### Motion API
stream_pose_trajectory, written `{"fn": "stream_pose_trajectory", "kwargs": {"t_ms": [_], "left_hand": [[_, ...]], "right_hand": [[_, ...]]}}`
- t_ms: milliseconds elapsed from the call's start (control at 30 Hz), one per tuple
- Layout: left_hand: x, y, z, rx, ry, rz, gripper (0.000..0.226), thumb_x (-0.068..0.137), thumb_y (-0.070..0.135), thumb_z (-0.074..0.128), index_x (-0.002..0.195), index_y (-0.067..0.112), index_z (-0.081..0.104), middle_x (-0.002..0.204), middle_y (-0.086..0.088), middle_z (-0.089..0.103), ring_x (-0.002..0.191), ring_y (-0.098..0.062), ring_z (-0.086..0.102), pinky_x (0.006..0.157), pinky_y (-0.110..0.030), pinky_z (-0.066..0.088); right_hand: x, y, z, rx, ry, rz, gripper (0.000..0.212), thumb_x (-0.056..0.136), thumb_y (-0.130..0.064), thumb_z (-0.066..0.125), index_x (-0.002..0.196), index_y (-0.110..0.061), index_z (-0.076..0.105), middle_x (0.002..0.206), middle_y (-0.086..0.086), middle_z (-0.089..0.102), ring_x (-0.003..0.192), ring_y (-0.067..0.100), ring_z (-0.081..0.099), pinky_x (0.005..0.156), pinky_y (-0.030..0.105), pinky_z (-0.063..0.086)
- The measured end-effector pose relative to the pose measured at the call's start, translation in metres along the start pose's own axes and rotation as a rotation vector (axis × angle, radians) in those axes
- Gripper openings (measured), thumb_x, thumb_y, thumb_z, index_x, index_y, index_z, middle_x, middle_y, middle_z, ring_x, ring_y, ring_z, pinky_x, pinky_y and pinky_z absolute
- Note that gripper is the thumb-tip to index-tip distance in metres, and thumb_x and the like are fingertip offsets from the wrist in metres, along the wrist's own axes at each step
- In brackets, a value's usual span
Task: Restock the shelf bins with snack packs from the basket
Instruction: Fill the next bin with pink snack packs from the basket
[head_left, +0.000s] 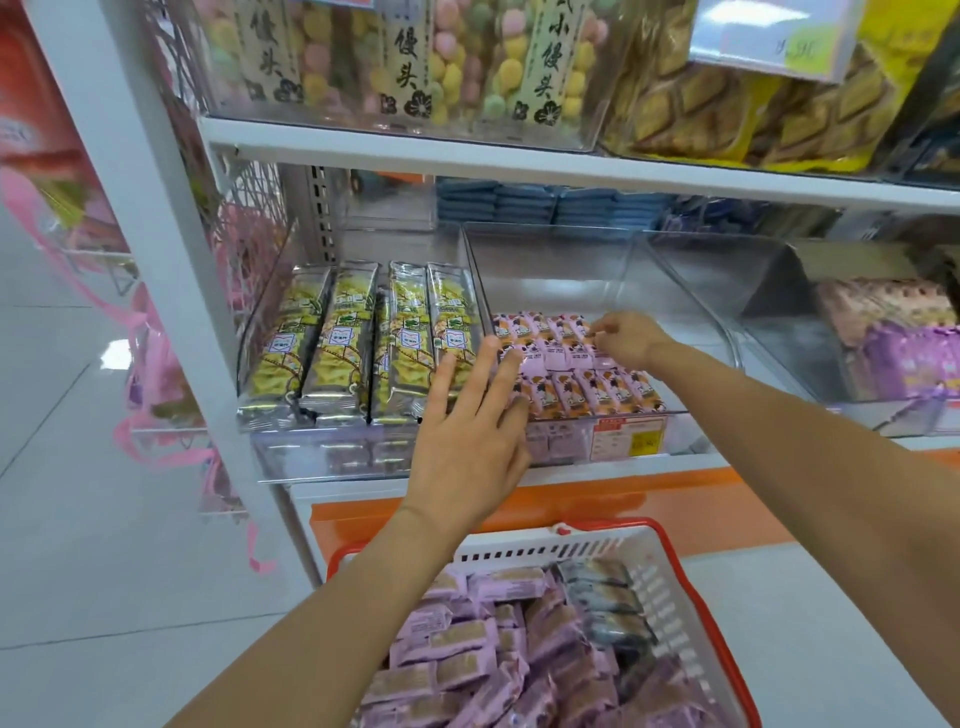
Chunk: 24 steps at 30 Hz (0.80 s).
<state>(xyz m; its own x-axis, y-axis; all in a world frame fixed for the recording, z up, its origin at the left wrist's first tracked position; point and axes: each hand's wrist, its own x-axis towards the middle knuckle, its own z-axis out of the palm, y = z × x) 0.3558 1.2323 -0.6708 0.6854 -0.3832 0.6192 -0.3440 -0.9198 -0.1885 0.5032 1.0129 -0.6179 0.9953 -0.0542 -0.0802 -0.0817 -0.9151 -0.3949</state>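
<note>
A clear shelf bin (597, 270) holds rows of small pink snack packs (592, 387) in its front half. My right hand (626, 338) reaches into the bin and pinches a pink pack in the back row. My left hand (470, 431) hovers at the bin's front left corner with fingers straight and spread, holding nothing. Below, a white basket with a red rim (691, 592) is filled with several pink snack packs (467, 649) and a few grey ones (608, 603).
Left of the pink bin stands a bin of long yellow-green packs (332, 343). To the right is a bin of purple packs (904, 358). The upper shelf (467, 150) carries boxes of coloured puffs and yellow biscuit bags. Pink net bags (156, 364) hang at the left.
</note>
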Motion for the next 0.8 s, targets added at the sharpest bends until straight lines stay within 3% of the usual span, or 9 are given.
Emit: {"fn": "stream_pose_trajectory", "kwargs": {"t_ms": [133, 200, 300, 367, 467, 567, 733, 800], "left_hand": [[-0.003, 0.001, -0.001, 0.034, 0.031, 0.023, 0.045, 0.093, 0.035, 0.037, 0.123, 0.016, 0.065, 0.158, -0.012, 0.034, 0.149, -0.031, 0.017, 0.121, -0.056, 0.005], [-0.009, 0.009, -0.002, 0.017, 0.108, 0.049, 0.047, 0.092, 0.031, 0.039, 0.133, 0.015, 0.056, 0.158, -0.011, 0.03, 0.148, -0.031, 0.019, 0.12, -0.055, 0.006], [-0.021, 0.026, 0.002, -0.072, 0.19, 0.106, 0.046, 0.087, 0.028, 0.043, 0.132, 0.015, 0.049, 0.143, -0.009, 0.037, 0.136, -0.029, 0.032, 0.117, -0.051, 0.01], [-0.033, 0.038, 0.006, -0.137, 0.176, 0.181, 0.044, 0.083, 0.027, 0.045, 0.125, 0.016, 0.051, 0.131, -0.007, 0.041, 0.125, -0.028, 0.038, 0.111, -0.048, 0.019], [-0.055, 0.05, 0.02, -0.218, 0.028, 0.313, 0.047, 0.073, 0.025, 0.055, 0.118, 0.014, 0.06, 0.121, -0.008, 0.052, 0.111, -0.029, 0.046, 0.096, -0.043, 0.031], [-0.077, 0.056, 0.042, -0.244, -0.223, 0.306, 0.055, 0.062, 0.021, 0.073, 0.115, 0.009, 0.066, 0.112, -0.01, 0.062, 0.102, -0.032, 0.055, 0.092, -0.041, 0.034], [-0.113, 0.059, 0.075, -0.215, -0.561, 0.178, 0.081, 0.051, 0.035, 0.088, 0.123, 0.005, 0.065, 0.119, -0.014, 0.064, 0.111, -0.033, 0.06, 0.105, -0.049, 0.042], [-0.125, 0.058, 0.081, -0.184, -0.61, 0.148, 0.086, 0.073, 0.041, 0.076, 0.144, 0.003, 0.046, 0.144, -0.016, 0.051, 0.132, -0.033, 0.049, 0.118, -0.049, 0.022]], "right_hand": [[-0.031, -0.011, -0.009, 0.148, 0.137, -0.129, 0.027, 0.096, -0.009, 0.054, 0.12, -0.005, 0.064, 0.122, 0.013, 0.065, 0.112, 0.025, 0.06, 0.101, 0.036, 0.046], [-0.056, -0.019, -0.013, 0.261, 0.197, -0.216, 0.025, 0.095, -0.004, 0.054, 0.116, -0.006, 0.066, 0.113, 0.01, 0.068, 0.099, 0.016, 0.062, 0.095, 0.026, 0.049], [-0.101, -0.029, -0.02, 0.356, 0.262, -0.364, 0.02, 0.094, -0.006, 0.056, 0.108, -0.01, 0.07, 0.101, 0.003, 0.07, 0.081, 0.001, 0.059, 0.072, 0.005, 0.043], [-0.138, -0.029, -0.022, 0.411, 0.287, -0.422, 0.016, 0.093, -0.009, 0.059, 0.102, -0.014, 0.072, 0.089, -0.003, 0.071, 0.076, -0.001, 0.061, 0.066, 0.008, 0.045], [-0.184, -0.012, -0.012, 0.45, 0.263, -0.455, 0.013, 0.094, -0.01, 0.059, 0.095, -0.016, 0.07, 0.077, -0.003, 0.07, 0.074, 0.01, 0.066, 0.064, 0.017, 0.048], [-0.208, 0.017, 0.024, 0.37, 0.168, -0.405, 0.008, 0.093, -0.014, 0.062, 0.092, -0.018, 0.069, 0.078, -0.002, 0.069, 0.071, 0.011, 0.063, 0.063, 0.02, 0.048], [-0.21, 0.077, 0.112, 0.228, -0.053, -0.21, 0.01, 0.09, -0.02, 0.065, 0.099, -0.018, 0.071, 0.082, -0.01, 0.067, 0.072, 0.005, 0.059, 0.072, 0.023, 0.05], [-0.208, 0.09, 0.139, 0.138, -0.124, -0.146, 0.016, 0.092, -0.019, 0.063, 0.106, -0.014, 0.069, 0.091, -0.003, 0.069, 0.078, 0.008, 0.059, 0.077, 0.025, 0.049]]}}
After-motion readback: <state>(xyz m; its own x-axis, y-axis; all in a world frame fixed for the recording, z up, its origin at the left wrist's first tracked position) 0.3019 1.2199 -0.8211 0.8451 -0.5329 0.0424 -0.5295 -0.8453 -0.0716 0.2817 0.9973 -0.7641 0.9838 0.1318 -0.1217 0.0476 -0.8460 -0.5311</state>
